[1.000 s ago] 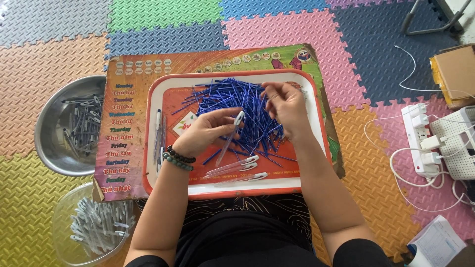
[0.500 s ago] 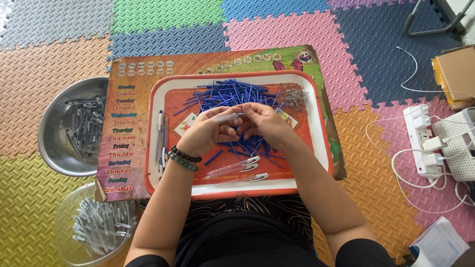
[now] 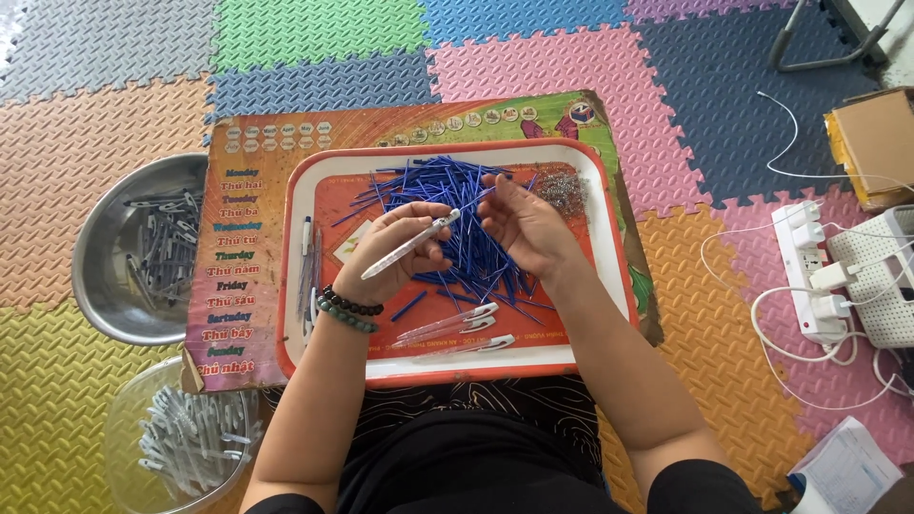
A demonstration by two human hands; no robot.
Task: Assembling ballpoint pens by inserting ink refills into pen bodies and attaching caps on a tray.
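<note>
Left hand [image 3: 395, 249] grip grasping slim clear pen barrel [image 3: 411, 244]; right hand [image 3: 525, 226] released above thin blue refills [image 3: 447, 186].

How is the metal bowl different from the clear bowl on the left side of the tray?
The metal bowl is opaque, shiny steel; the clear bowl is see-through. The metal bowl lies farther from the person, beside the tray; the clear bowl sits nearer, by the left elbow, partly cut off by the picture edge. Both are round, rest on the foam mat and hold small pale pen parts.

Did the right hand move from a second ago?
Yes. The right hand came down from the tray's far right part toward the middle, closer to the left hand holding the pen.
</note>
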